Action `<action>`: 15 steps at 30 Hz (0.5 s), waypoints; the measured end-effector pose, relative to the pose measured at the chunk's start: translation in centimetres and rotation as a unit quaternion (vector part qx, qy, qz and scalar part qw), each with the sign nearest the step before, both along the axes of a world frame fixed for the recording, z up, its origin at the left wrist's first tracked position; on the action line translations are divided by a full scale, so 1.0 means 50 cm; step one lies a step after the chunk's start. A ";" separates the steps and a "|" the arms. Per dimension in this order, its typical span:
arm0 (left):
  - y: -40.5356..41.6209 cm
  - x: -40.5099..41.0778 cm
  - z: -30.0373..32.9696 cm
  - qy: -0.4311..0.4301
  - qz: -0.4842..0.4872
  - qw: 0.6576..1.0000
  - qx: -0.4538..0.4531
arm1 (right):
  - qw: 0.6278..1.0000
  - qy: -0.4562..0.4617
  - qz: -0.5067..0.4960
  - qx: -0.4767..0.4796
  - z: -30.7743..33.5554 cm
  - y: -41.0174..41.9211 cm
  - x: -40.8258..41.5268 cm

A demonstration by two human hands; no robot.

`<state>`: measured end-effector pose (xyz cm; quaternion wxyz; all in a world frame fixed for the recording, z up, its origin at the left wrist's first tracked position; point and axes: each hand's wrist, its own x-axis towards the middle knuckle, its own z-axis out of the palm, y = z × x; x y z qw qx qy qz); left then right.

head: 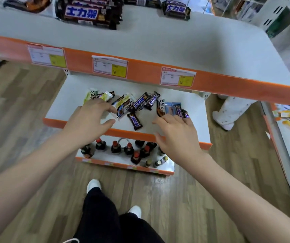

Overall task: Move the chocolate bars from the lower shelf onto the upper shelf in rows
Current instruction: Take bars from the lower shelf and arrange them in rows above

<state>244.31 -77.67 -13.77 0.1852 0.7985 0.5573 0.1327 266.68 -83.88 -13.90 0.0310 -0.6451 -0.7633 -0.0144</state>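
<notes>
Chocolate bars on my two shelves

Loose brown, blue and pale-green foil-wrapped chocolate bars (137,106) lie jumbled at twelve o'clock on the white lower shelf (184,123); dark stacked bars (88,14) sit at eleven o'clock on the white upper shelf (158,39).

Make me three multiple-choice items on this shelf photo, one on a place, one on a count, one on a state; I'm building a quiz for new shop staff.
1. Where do the loose chocolate bars lie?
A. on the floor
B. on the lower shelf
C. in a basket

2. How many price tags show fully on the upper shelf's orange edge?
A. three
B. one
C. six

3. What is the left hand doing?
A. gripping a bottle
B. hanging by the leg
C. reaching with spread fingers at a pale wrapper

Answers:
1 B, the bars are scattered on the white board under the tagged edge.
2 A, three tags sit whole along the strip.
3 C, its fingers are open over the wrapper.
</notes>
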 end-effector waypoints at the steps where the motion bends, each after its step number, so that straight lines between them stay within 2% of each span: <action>1: 0.005 -0.002 -0.007 -0.001 0.001 1.000 -0.005 | 1.000 0.001 0.002 -0.005 -0.006 0.007 0.001; 10: 0.063 -0.004 -0.077 -0.013 0.000 0.999 -0.043 | 0.999 0.011 -0.010 -0.041 -0.074 0.076 0.005; 15: 0.096 0.003 -0.127 -0.021 -0.006 0.998 -0.066 | 0.999 0.020 -0.030 -0.030 -0.118 0.115 0.007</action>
